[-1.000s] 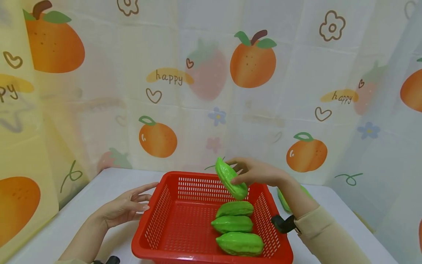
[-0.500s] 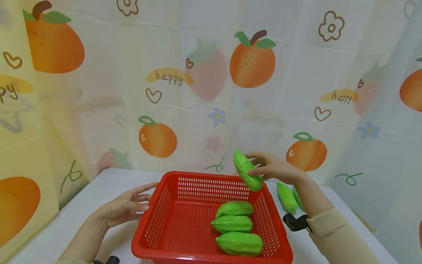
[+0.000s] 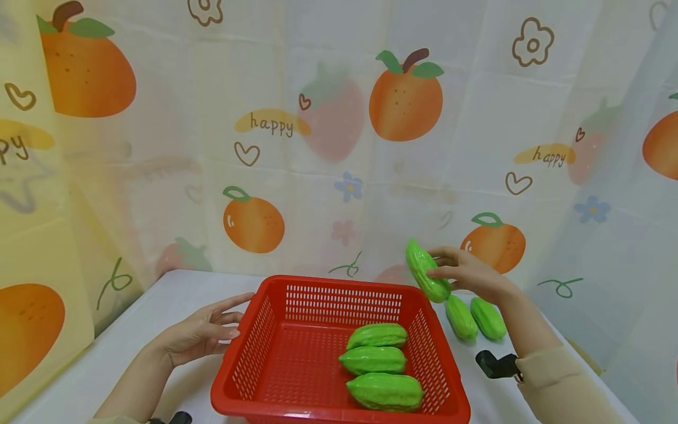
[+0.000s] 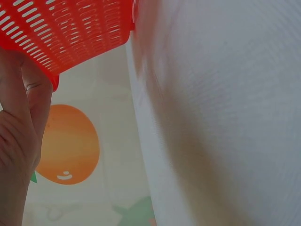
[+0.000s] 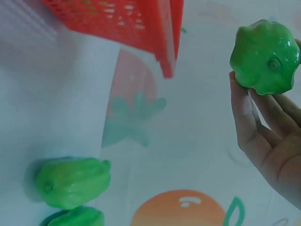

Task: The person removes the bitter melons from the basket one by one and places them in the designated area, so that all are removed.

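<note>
My right hand [image 3: 469, 272] pinches a shiny green, ridged bitter melon [image 3: 425, 272] between thumb and fingers. It is held tilted above the back right corner of a red slotted plastic basket [image 3: 446, 353]. In the right wrist view the melon's stubby round end [image 5: 265, 59] faces the camera. My left hand [image 3: 198, 331] rests its loosely bent fingers against the basket's left outer side; the left wrist view has these fingers [image 4: 37, 96] just under the rim. Three bitter melons lie in a column on the basket's right half: a back one [image 3: 377, 335], a middle one [image 3: 373, 360] and a front one [image 3: 385, 391].
Two more bitter melons lie side by side on the white table [image 3: 201, 282] right of the basket, a nearer one [image 3: 461, 318] and one farther right [image 3: 488, 318]. A fruit-printed curtain [image 3: 339, 194] hangs behind the table. Dark wrist cameras are strapped at both sleeves.
My right hand has carried the bitter melon rightward from over the basket to its back right corner. The two melons on the table have come into full view. The left hand stays put.
</note>
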### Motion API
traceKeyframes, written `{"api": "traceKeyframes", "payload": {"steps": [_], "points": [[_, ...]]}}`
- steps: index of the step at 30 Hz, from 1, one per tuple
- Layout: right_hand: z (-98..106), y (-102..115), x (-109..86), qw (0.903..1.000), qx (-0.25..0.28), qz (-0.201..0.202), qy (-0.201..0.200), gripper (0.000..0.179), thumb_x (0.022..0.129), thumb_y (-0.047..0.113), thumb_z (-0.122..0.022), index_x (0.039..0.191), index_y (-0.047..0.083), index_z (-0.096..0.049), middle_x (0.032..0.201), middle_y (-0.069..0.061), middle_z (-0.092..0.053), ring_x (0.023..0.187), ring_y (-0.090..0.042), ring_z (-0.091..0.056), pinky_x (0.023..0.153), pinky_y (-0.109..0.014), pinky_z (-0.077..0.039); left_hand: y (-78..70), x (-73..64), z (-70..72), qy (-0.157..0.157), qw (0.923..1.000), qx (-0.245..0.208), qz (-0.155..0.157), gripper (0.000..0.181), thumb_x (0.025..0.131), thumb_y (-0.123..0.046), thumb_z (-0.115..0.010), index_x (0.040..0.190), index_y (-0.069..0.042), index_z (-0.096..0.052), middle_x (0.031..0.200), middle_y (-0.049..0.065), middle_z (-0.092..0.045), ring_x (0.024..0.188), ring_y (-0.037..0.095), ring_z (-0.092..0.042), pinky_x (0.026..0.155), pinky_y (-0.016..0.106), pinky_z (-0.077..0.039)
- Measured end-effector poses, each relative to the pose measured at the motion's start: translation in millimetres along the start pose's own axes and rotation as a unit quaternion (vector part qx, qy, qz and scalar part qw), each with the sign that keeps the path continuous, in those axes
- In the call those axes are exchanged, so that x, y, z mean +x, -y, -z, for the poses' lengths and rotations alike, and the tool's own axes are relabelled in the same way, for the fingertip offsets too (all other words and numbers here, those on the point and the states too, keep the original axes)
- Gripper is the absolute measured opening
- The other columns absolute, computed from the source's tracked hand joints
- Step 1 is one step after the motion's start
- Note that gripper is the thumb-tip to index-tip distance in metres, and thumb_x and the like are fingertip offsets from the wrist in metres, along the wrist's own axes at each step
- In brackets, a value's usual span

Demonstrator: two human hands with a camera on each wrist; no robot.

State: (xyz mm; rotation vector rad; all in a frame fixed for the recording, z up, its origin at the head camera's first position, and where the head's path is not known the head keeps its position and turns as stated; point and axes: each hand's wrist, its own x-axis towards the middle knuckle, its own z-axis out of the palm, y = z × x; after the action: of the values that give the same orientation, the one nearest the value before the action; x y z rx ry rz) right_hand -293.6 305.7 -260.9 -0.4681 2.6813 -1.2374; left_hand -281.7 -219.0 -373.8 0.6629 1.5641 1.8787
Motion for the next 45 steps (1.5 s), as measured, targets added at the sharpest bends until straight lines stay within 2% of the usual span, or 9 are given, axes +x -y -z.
{"api": "traceKeyframes", "payload": {"steps": [10, 23, 31, 34, 37, 39, 41, 43, 45], "points": [[14, -31, -19.8, 0.9983, 0.027, -0.043, -0.027, 0.074, 0.096, 0.034, -0.061, 0.154, 0.003, -0.025, 0.159, -0.026, -0.028, 0.145, -0.046, -0.03, 0.102, -0.062, -0.046, -0.2, -0.9, 1.5, 0.002, 0.9999, -0.004, 0.01, 0.065, 0.099, -0.004, -0.048, 0.156, -0.024, -0.024, 0.113, -0.005, -0.065, 0.1, 0.009, -0.068, 0.093, 0.034, -0.058], [22, -73, -36.3, 0.9911, 0.027, -0.082, -0.101, 0.073, 0.099, 0.039, -0.055, 0.155, 0.003, -0.024, 0.154, -0.029, -0.033, 0.134, -0.041, -0.045, 0.101, -0.054, -0.049, -1.3, 0.9, -1.1, -0.014, 0.9998, 0.001, 0.011, 0.069, 0.098, -0.004, -0.05, 0.158, -0.02, -0.02, 0.113, -0.004, -0.065, 0.099, 0.01, -0.068, 0.092, 0.035, -0.058], [28, -95, -41.6, 0.9761, 0.05, -0.147, -0.152, 0.079, 0.102, 0.043, -0.046, 0.157, -0.002, -0.011, 0.156, -0.036, -0.02, 0.136, -0.044, -0.042, 0.112, -0.055, -0.042, 1.0, -0.1, 0.1, -0.003, 1.0, -0.007, 0.001, 0.067, 0.098, -0.004, -0.048, 0.157, -0.022, -0.022, 0.115, -0.003, -0.065, 0.101, 0.01, -0.068, 0.092, 0.035, -0.058], [32, -105, -42.4, 0.9718, 0.05, -0.159, -0.166, 0.079, 0.102, 0.042, -0.045, 0.157, -0.003, -0.01, 0.157, -0.034, -0.02, 0.12, -0.024, -0.057, 0.107, -0.043, -0.049, 1.7, -1.4, 0.2, 0.0, 1.0, -0.01, 0.0, 0.066, 0.098, -0.004, -0.048, 0.157, -0.023, -0.024, 0.114, -0.003, -0.065, 0.101, 0.01, -0.068, 0.093, 0.034, -0.058], [37, -115, -43.6, 0.9633, 0.047, -0.178, -0.195, 0.079, 0.102, 0.043, -0.046, 0.154, -0.007, -0.014, 0.154, -0.034, -0.025, 0.102, -0.004, -0.056, 0.089, -0.023, -0.054, 2.1, -1.7, 0.0, 0.002, 0.9999, -0.011, 0.0, 0.066, 0.099, -0.004, -0.047, 0.157, -0.023, -0.023, 0.115, -0.004, -0.064, 0.102, 0.01, -0.068, 0.093, 0.034, -0.058], [39, -120, -45.0, 0.9549, 0.052, -0.192, -0.22, 0.081, 0.101, 0.044, -0.045, 0.152, -0.011, -0.017, 0.152, -0.035, -0.027, 0.101, -0.008, -0.057, 0.079, -0.015, -0.05, 2.3, -1.3, 0.1, 0.002, 0.9999, -0.013, 0.001, 0.066, 0.099, -0.003, -0.047, 0.157, -0.023, -0.022, 0.115, -0.004, -0.064, 0.102, 0.009, -0.068, 0.093, 0.034, -0.058], [41, -125, -46.4, 0.9448, 0.053, -0.21, -0.246, 0.082, 0.1, 0.046, -0.045, 0.15, -0.014, -0.02, 0.152, -0.036, -0.027, 0.111, -0.024, -0.058, 0.075, -0.013, -0.049, 2.2, -0.8, 0.0, 0.002, 0.9999, -0.014, 0.0, 0.067, 0.099, -0.003, -0.047, 0.158, -0.021, -0.021, 0.115, -0.004, -0.064, 0.102, 0.009, -0.067, 0.093, 0.034, -0.058], [42, -129, -48.5, 0.9358, 0.048, -0.226, -0.266, 0.084, 0.099, 0.049, -0.045, 0.148, -0.016, -0.023, 0.153, -0.036, -0.026, 0.123, -0.039, -0.05, 0.079, -0.018, -0.051, 1.9, -0.4, -0.4, -0.001, 0.9999, -0.013, 0.001, 0.068, 0.099, -0.004, -0.048, 0.158, -0.02, -0.019, 0.115, -0.004, -0.065, 0.101, 0.009, -0.068, 0.093, 0.033, -0.058], [42, -134, -50.5, 0.9275, 0.048, -0.239, -0.284, 0.084, 0.098, 0.05, -0.046, 0.147, -0.016, -0.027, 0.152, -0.036, -0.028, 0.125, -0.042, -0.049, 0.086, -0.027, -0.053, 1.7, 0.1, -0.4, -0.004, 0.9999, -0.01, 0.001, 0.069, 0.098, -0.004, -0.049, 0.158, -0.019, -0.018, 0.115, -0.004, -0.065, 0.1, 0.009, -0.068, 0.092, 0.033, -0.058]]}}
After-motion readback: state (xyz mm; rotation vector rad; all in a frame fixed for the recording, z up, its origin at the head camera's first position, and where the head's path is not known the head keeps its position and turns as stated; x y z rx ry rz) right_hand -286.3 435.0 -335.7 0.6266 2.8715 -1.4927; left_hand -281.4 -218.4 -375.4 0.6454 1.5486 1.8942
